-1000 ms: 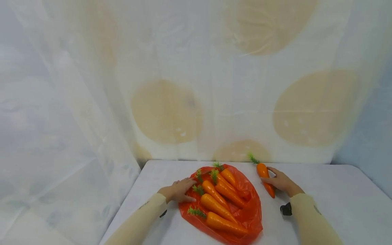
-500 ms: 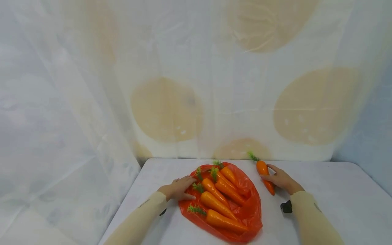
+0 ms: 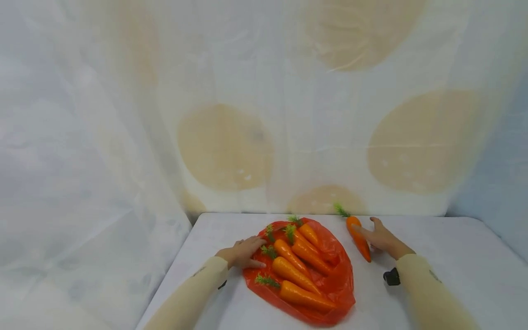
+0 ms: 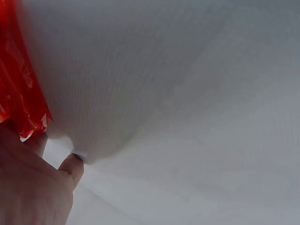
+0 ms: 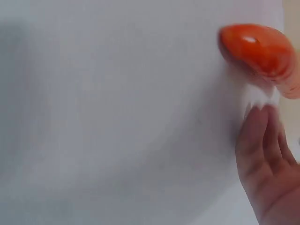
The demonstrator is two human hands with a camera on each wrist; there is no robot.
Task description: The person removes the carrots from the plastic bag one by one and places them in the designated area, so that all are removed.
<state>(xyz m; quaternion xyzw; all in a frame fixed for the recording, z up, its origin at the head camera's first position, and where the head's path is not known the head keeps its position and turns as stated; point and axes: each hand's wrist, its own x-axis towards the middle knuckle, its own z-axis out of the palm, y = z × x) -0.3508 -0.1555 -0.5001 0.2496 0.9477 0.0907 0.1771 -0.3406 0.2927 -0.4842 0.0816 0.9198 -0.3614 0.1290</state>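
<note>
A red plastic bag point(image 3: 340, 261) lies spread on the white table, with several orange carrots point(image 3: 292, 274) with green tops on it. My left hand point(image 3: 243, 253) rests on the bag's left edge, thumb apart from the fingers. In the left wrist view the bag's crumpled edge point(image 4: 21, 89) meets that hand, and one finger touches the tablecloth. A single carrot point(image 3: 354, 225) lies right of the bag, its top pointing to the back. My right hand point(image 3: 382, 238) is beside it, thumb over the carrot. The right wrist view shows its fingers point(image 5: 255, 145) extended and apart from the carrot.
The white-covered table point(image 3: 453, 270) ends at a pale curtain point(image 3: 313, 160) with tan circles behind it. More pale sheeting point(image 3: 82, 206) hangs at the left and right sides. A black wrist device point(image 3: 392, 277) sits under the right sleeve.
My right hand's fingers have spread away from the single carrot, and the hand has shifted slightly right. The left hand stays on the bag's edge.
</note>
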